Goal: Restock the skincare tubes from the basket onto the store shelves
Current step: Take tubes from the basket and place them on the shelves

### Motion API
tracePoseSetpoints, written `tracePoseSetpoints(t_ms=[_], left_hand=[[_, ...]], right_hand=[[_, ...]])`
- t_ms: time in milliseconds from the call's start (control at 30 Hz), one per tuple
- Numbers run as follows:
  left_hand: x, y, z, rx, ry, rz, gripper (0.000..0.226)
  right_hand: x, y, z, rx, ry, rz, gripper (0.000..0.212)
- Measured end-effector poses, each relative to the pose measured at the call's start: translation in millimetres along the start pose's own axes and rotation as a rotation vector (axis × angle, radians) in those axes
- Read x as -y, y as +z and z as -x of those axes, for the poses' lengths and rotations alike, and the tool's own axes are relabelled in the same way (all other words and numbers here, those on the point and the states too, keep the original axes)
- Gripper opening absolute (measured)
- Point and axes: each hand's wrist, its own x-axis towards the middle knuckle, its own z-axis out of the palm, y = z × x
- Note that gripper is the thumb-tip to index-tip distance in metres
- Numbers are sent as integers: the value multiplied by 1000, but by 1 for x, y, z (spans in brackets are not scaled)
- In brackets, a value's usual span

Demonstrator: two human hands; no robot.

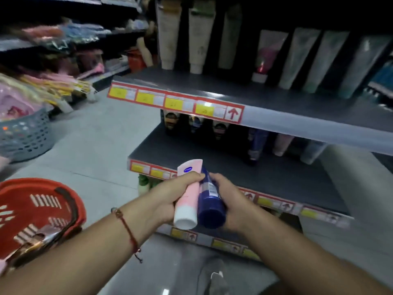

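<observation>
Tubes: pink tube point(188, 194) and blue tube point(209, 201), side by side and touching, caps toward the camera, above the front edge of the middle shelf point(265, 171). Pink tube's label too blurred to read; lower side of both hidden by palms. Left hand point(170, 199) curled round the pink tube, thumb on top. Right hand point(231, 201) wrapped round the blue tube. Red basket point(38, 211) at lower left, cut off by the frame, contents unclear. Tubes further back on shelves dark, hard to make out.
</observation>
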Motion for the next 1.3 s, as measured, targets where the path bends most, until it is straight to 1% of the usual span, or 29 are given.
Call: tracePoseSetpoints(t_ms=[67,233,300,367,433,533,633,733,800,867,967,1067,1200,1300], left_hand=[[9,16,-9,15,10,-24,18],[43,26,-33,-66,69,-110,23],[46,34,-45,-65,67,-160,29],[37,45,-52,-7,69,-205,33],[27,53,-56,34,115,-252,32],[15,62,-62,33,167,-285,31],[8,68,-70,36,182,-290,25],[9,69,-75,29,195,-304,28],[12,67,-76,25,189,-324,25],[13,68,-78,27,200,-340,20],[12,69,-76,34,228,-315,17],[10,61,-76,58,227,-311,26],[6,48,-78,63,249,-315,29],[9,44,-79,64,264,-317,27]], right_hand=[[-5,-23,13,1,21,5,41],[-18,-60,18,-75,129,47,44],[-19,-71,17,-55,154,3,45],[-10,-82,21,-4,131,-45,37],[6,-95,27,66,98,-74,28],[32,-118,26,71,-58,-53,17],[46,-141,7,23,-338,-49,16],[58,-149,-7,-149,-602,64,20],[68,-145,-16,-296,-745,188,26],[79,-136,-28,-424,-863,304,28],[92,-122,-53,-542,-971,467,25],[96,-116,-81,-682,-1004,654,23],[85,-115,-99,-678,-1032,619,19],[82,-117,-100,-664,-1063,594,24]])
